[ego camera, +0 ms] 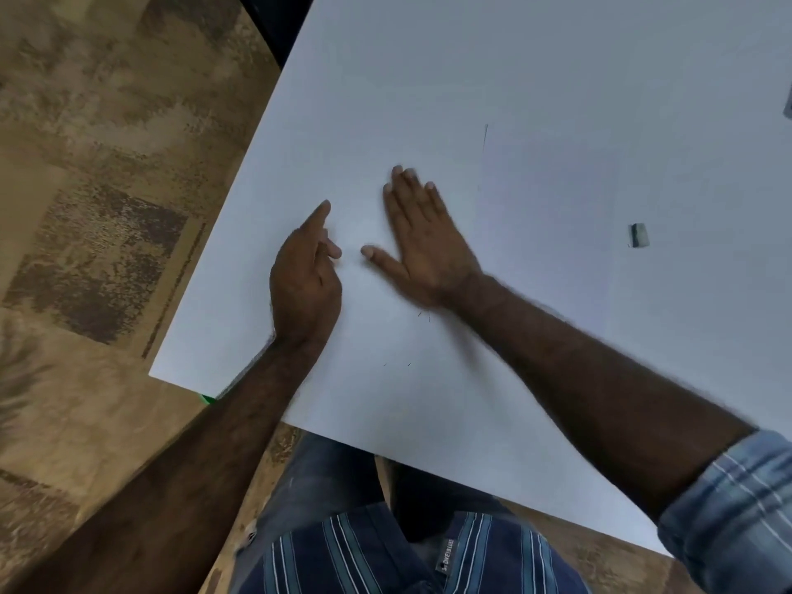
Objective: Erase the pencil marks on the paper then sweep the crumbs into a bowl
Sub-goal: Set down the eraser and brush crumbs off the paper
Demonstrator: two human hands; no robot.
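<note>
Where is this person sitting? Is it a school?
Can't tell if it's a school. It looks like an indoor room: a plain white table with an eraser on it, above a worn brown patterned floor. No desks or classroom things show.

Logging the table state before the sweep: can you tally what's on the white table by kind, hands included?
Hands: 2, the left hand and the right hand, both open on the table
Erasers: 1, the eraser lying apart to the right
Paper sheets: 1, the paper, faint edges only
Part-seen object at the right edge: 1, kind unclear
Bowls: 0 in view
Total: 5
</note>
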